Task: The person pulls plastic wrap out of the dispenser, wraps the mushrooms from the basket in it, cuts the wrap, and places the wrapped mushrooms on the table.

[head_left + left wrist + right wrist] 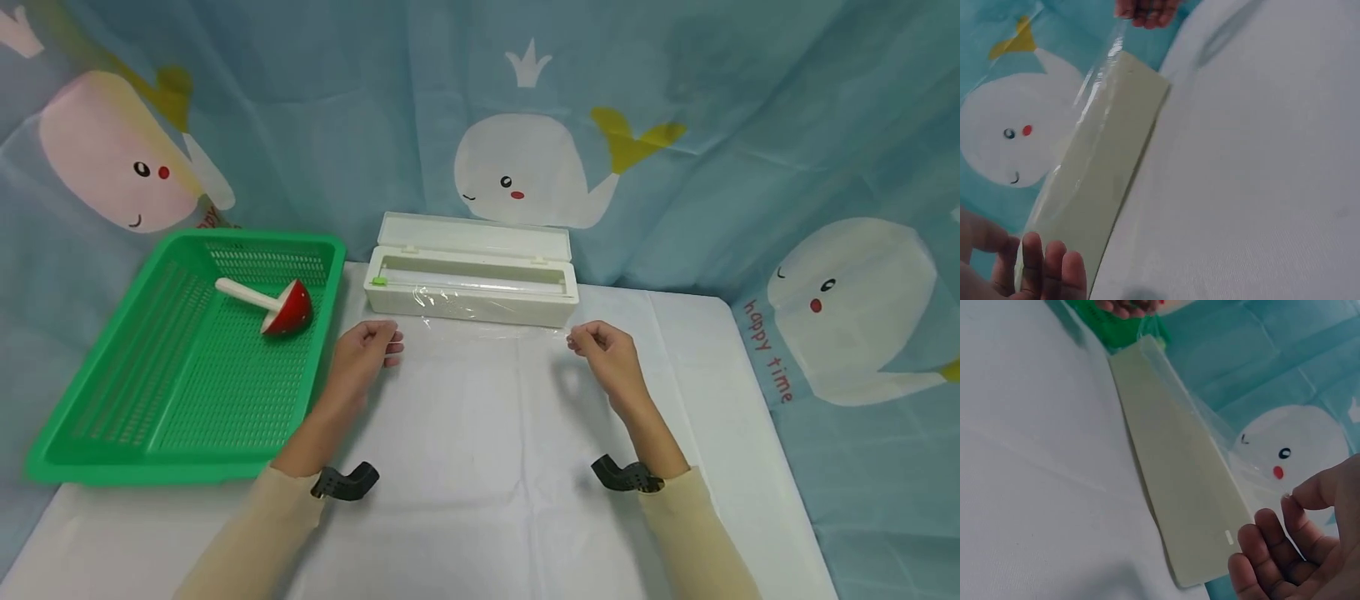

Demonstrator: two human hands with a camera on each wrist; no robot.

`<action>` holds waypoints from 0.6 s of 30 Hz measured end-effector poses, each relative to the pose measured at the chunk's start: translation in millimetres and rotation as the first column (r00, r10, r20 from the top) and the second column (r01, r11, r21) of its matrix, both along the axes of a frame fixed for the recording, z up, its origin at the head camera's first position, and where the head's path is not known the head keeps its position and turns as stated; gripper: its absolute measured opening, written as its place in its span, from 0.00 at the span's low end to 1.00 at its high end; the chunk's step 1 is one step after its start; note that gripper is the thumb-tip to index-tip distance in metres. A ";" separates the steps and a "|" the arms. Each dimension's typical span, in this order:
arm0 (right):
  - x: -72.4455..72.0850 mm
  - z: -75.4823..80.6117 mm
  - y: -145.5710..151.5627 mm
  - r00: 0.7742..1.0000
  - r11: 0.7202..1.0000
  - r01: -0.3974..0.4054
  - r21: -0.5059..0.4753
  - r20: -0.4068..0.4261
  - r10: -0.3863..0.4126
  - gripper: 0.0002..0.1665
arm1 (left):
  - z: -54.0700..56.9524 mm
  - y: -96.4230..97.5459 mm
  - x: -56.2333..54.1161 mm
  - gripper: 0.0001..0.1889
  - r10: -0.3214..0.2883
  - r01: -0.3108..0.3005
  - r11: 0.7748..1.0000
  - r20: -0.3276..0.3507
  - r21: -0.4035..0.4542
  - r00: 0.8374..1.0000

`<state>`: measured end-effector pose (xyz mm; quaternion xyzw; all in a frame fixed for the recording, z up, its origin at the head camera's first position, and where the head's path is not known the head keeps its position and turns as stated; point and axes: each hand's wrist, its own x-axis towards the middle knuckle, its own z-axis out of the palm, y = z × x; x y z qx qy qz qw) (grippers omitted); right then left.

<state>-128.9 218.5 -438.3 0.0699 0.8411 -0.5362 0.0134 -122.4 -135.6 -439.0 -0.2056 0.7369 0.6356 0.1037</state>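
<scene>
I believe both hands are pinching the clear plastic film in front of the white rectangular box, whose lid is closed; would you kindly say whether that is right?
Not quite: the lid of the white rectangular box is open, as the head view shows. The left hand and right hand do pinch the clear plastic film in front of it.
</scene>
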 end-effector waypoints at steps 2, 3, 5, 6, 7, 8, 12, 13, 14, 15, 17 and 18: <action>-1.1 2.4 0.0 1.000 1.000 0.000 0.008 0.013 0.000 0.19 | 7.0 -1.4 -2.8 0.25 -0.038 0.037 0.999 0.057 0.022 0.998; -1.8 3.3 0.0 1.000 1.000 0.001 0.014 0.019 -0.001 0.19 | 11.2 -2.5 -4.2 0.26 -0.062 0.059 0.998 0.085 0.035 0.995; -3.0 5.4 0.1 0.999 0.999 0.007 0.032 0.031 -0.008 0.19 | 19.7 -5.8 -8.0 0.28 -0.109 0.100 0.992 0.132 0.075 0.985; -3.5 6.5 0.3 0.999 0.999 0.011 0.040 0.039 -0.013 0.19 | 23.9 -8.0 -10.2 0.28 -0.128 0.116 0.989 0.147 0.092 0.981; -3.8 7.5 0.6 0.999 0.999 0.015 0.047 0.046 -0.017 0.19 | 27.9 -10.7 -12.7 0.29 -0.150 0.136 0.986 0.155 0.099 0.976; -3.9 8.8 1.0 0.998 0.998 0.017 0.056 0.055 -0.020 0.19 | 31.5 -13.3 -15.1 0.29 -0.169 0.154 0.983 0.162 0.100 0.972; -4.3 11.5 3.2 0.996 0.998 0.018 0.066 0.088 -0.023 0.19 | 42.8 -23.4 -21.9 0.29 -0.242 0.232 0.970 0.166 0.075 0.956; -4.2 11.8 3.6 0.995 0.998 0.016 0.067 0.095 -0.022 0.20 | 44.6 -25.2 -22.5 0.29 -0.262 0.255 0.965 0.167 0.059 0.951; -4.1 11.9 3.9 0.994 0.998 0.015 0.066 0.103 -0.021 0.20 | 46.0 -26.9 -22.6 0.29 -0.279 0.275 0.960 0.171 0.044 0.945; -4.1 11.7 4.0 0.994 0.998 0.014 0.066 0.111 -0.021 0.20 | 46.9 -28.7 -22.6 0.29 -0.297 0.297 0.954 0.171 0.028 0.939; -3.7 11.8 3.9 0.992 0.998 0.008 0.063 0.123 -0.016 0.20 | 47.9 -32.1 -21.4 0.29 -0.330 0.335 0.942 0.170 -0.003 0.929; -3.4 11.7 3.7 0.992 0.998 0.004 0.056 0.128 -0.011 0.20 | 48.0 -34.3 -20.5 0.29 -0.345 0.353 0.936 0.168 -0.018 0.923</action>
